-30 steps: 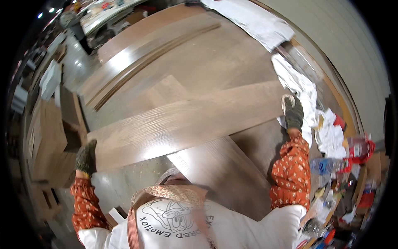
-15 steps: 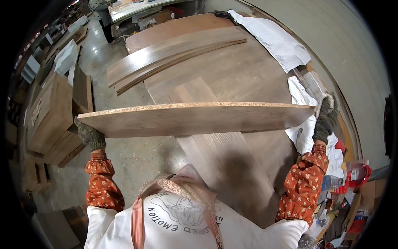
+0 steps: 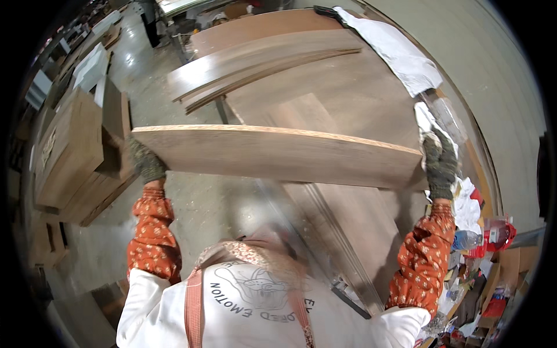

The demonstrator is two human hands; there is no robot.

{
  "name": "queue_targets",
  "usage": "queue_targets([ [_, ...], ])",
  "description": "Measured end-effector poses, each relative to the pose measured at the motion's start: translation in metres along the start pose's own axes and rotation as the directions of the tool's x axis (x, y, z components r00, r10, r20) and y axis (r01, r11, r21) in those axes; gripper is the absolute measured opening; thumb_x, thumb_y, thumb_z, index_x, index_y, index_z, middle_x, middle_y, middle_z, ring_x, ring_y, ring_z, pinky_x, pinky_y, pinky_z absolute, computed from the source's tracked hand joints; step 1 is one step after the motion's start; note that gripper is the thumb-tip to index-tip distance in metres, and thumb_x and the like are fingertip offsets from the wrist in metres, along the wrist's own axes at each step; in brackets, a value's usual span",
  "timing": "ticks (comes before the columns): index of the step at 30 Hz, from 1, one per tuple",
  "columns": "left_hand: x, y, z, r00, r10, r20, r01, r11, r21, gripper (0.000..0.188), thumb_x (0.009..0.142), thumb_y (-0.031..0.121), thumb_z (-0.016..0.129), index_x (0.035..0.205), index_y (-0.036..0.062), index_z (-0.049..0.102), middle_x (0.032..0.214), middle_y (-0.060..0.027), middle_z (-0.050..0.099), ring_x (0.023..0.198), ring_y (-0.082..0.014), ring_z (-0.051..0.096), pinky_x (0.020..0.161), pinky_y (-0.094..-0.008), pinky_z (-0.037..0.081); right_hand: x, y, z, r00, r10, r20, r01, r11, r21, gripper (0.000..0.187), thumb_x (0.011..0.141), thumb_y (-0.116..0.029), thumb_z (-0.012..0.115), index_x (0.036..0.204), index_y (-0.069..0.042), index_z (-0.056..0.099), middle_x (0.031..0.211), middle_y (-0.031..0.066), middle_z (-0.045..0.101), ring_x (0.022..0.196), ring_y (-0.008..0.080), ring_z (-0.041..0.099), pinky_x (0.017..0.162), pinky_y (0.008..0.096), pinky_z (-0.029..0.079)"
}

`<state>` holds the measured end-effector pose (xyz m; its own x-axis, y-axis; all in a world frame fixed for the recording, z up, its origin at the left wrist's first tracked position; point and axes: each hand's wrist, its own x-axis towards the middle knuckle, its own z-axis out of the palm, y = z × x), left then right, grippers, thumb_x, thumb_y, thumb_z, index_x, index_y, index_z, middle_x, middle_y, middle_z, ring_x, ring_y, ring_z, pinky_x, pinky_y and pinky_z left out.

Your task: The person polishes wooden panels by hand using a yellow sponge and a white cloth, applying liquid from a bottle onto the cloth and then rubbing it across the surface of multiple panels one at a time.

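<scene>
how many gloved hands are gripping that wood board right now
2. The left hand grips the left end of the wood board, and the right hand grips its right end. Both wear dark work gloves; no other hands are in view.

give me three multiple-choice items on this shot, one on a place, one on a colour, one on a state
1. Where is the white cloth?
A. on the far right of the wooden worktop
B. on the floor at the left
C. draped over the held board

2. What colour are the person's sleeve covers?
A. plain blue
B. orange with small pale dots
C. black

3. How is the long wooden board held?
A. lying flat on the floor
B. by one hand only
C. lifted, one gloved hand at each end

Answers:
1. A, it lies at the worktop's far right edge.
2. B, both forearms show dotted orange fabric.
3. C, the left hand and right hand grip opposite ends.
</scene>
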<state>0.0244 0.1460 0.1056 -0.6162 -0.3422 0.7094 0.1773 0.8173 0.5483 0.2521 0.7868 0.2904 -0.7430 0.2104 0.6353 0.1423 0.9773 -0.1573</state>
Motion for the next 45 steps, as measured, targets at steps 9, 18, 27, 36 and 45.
queue_targets([
  [9, -0.003, 0.065, 0.000, 0.832, -0.167, 0.529, 0.114, 0.985, 0.132, 0.045, 0.095, 0.030, 0.039, 0.130, 0.0038, 0.049, 0.122, -0.0232, 0.055, 0.113, -0.0383, 0.052, 0.101, -0.0454, 0.037, -0.051, -0.012, -0.029, 0.973, 0.107, -0.205, -0.104, 0.994, 0.026, 0.044, 0.091, -0.023, 0.061, 0.129, -0.003, 0.053, 0.116, 0.0144, 0.061, 0.105, 0.0226, 0.060, 0.089, 0.0331, 0.048],
  [18, -0.017, 0.049, -0.035, 0.434, 0.070, 0.898, 0.474, 0.830, -0.294, 0.043, 0.089, 0.027, 0.061, 0.122, 0.0001, 0.057, 0.110, -0.0156, 0.063, 0.104, -0.0285, 0.057, 0.092, -0.0349, 0.044, -0.118, -0.109, 0.051, 0.998, -0.034, 0.045, 0.042, 0.983, -0.181, 0.034, 0.083, -0.021, 0.063, 0.115, -0.011, 0.058, 0.123, 0.0164, 0.053, 0.117, 0.0358, 0.046, 0.098, 0.0500, 0.036],
  [27, 0.015, 0.083, -0.075, 0.344, 0.119, 0.931, 0.746, 0.567, -0.349, 0.049, 0.083, 0.019, 0.068, 0.125, -0.0036, 0.054, 0.113, -0.0074, 0.062, 0.107, -0.0156, 0.054, 0.098, -0.0294, 0.038, -0.107, -0.296, 0.097, 0.910, -0.348, 0.225, 0.266, 0.907, 0.328, 0.046, 0.082, -0.031, 0.066, 0.122, -0.011, 0.054, 0.128, 0.0160, 0.050, 0.122, 0.0355, 0.045, 0.106, 0.0520, 0.033],
  [36, -0.039, 0.045, -0.097, 0.588, 0.475, 0.655, 0.000, 0.809, -0.587, 0.034, 0.085, 0.018, 0.060, 0.116, 0.0053, 0.061, 0.114, -0.0065, 0.064, 0.108, -0.0255, 0.058, 0.102, -0.0396, 0.037, -0.121, -0.144, 0.088, 0.907, 0.378, 0.188, -0.401, 0.631, 0.665, 0.040, 0.089, -0.016, 0.057, 0.127, -0.005, 0.052, 0.131, 0.0206, 0.048, 0.114, 0.0345, 0.052, 0.093, 0.0439, 0.045],
  [45, -0.052, 0.093, -0.090, 0.276, 0.063, 0.959, 0.953, 0.109, -0.282, 0.043, 0.085, 0.022, 0.069, 0.121, 0.0007, 0.058, 0.109, -0.0081, 0.065, 0.090, -0.0141, 0.060, 0.084, -0.0314, 0.048, -0.114, -0.364, 0.106, 0.858, -0.451, 0.246, 0.308, 0.835, 0.457, 0.035, 0.090, -0.035, 0.055, 0.110, -0.006, 0.054, 0.117, 0.0169, 0.052, 0.113, 0.0360, 0.048, 0.097, 0.0512, 0.039],
])
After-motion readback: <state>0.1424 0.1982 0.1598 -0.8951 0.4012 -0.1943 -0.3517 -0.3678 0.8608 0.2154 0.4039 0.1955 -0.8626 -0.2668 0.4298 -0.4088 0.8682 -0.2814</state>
